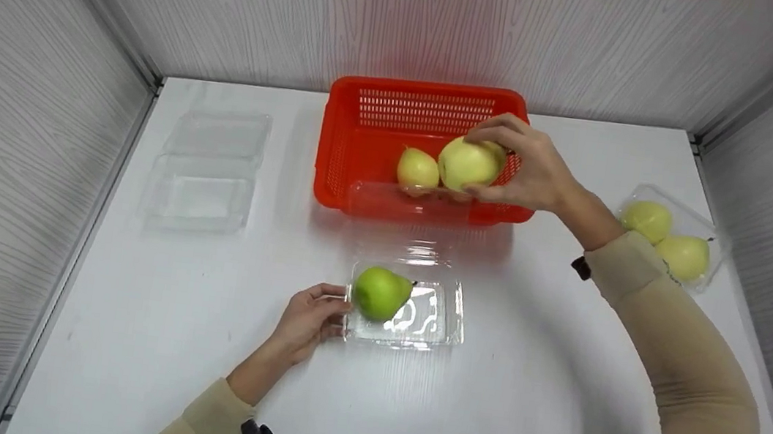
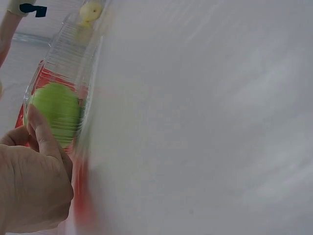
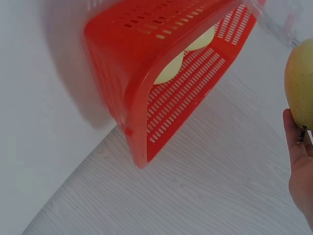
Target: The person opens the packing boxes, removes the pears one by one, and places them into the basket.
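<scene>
My right hand [image 1: 529, 164] grips a yellow pear [image 1: 468, 164] over the right part of the red basket [image 1: 337, 137], thumb below and fingers above it. In the right wrist view the held pear [image 3: 301, 83] has its stem toward the palm. Inside the basket lie more pears [image 1: 418, 169], partly covered by the held one. Closer to me, my left hand [image 1: 311, 318] pinches the left edge of an opened clear plastic clamshell container [image 1: 450, 328]. One green pear [image 1: 381, 294] lies on its side in its base, stem pointing right. The raised lid overlaps the basket's front.
At the table's right edge sits another clear container [image 1: 685, 213] with two yellow pears [image 1: 682, 257]. An opened clear container [image 1: 201, 198] lies on the left of the white table [image 1: 145, 320]. Wood-grain panels [image 1: 257, 9] border the back and both sides.
</scene>
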Demonstrator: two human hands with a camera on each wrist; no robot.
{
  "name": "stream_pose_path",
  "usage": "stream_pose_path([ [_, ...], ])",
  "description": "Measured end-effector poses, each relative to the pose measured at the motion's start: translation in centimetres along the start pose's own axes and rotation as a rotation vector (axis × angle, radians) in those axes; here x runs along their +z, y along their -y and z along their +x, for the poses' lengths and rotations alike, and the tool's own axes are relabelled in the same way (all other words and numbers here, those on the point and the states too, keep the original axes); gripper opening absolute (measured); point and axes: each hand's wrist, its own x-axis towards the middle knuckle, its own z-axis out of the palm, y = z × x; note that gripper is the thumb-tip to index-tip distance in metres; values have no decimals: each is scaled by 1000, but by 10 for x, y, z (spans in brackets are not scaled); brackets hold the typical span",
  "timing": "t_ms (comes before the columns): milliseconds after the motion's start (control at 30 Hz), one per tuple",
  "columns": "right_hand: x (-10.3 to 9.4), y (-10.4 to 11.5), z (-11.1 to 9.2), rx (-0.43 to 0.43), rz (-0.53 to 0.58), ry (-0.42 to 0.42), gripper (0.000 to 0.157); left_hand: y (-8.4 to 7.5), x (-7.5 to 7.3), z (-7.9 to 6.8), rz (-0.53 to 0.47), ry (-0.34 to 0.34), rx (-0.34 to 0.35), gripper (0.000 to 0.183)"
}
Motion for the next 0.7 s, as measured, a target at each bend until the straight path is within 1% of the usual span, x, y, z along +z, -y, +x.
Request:
stream_pose_path([
  [233,-1,-27,17,128,-35,4,55,0,0,-1,-10,15,-3,31],
  [467,6,-56,34,260,-66,4,54,1,0,-3,-2,-7,2,31],
  [700,14,-81,45,422,-111,22,58,0,1,-2,10,-10,-8,33],
])
